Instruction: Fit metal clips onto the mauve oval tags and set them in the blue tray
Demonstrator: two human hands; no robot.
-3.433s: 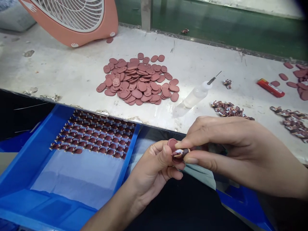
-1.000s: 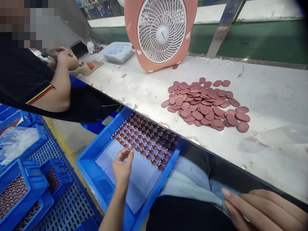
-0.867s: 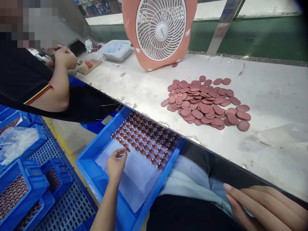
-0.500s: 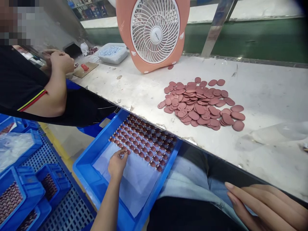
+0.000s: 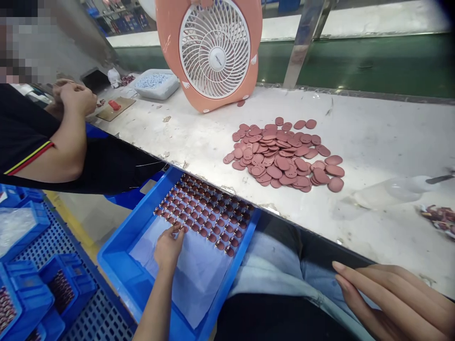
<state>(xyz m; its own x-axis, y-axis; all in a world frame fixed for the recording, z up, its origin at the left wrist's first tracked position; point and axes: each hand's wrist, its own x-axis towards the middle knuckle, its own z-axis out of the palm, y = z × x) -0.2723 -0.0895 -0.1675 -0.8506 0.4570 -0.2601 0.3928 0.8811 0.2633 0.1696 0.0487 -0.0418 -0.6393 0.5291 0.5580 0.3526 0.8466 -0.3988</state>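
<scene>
My left hand (image 5: 168, 246) reaches into a blue tray (image 5: 117, 270) lined with pale sheet. Its fingertips touch the near left end of rows of small dark red parts (image 5: 206, 215) laid out in the tray; whether a part is still pinched there I cannot tell. My right hand (image 5: 394, 303) rests low at the right, fingers straight and together, holding nothing, over my lap. On the white table (image 5: 373, 137) lies a heap of pink oval pieces (image 5: 282, 156).
A pink desk fan (image 5: 213, 47) stands at the table's back. A clear squeeze bottle (image 5: 391, 189) lies at the right beside small dark parts (image 5: 441, 218). A co-worker's arm (image 5: 57, 147) in a black sleeve is at the left. Blue bins (image 5: 53, 289) sit on the floor.
Earlier both hands pressed a dark part onto a pink piece. Since then my left hand carried it to the tray and lowered to the row's end; my right hand dropped to my lap.
</scene>
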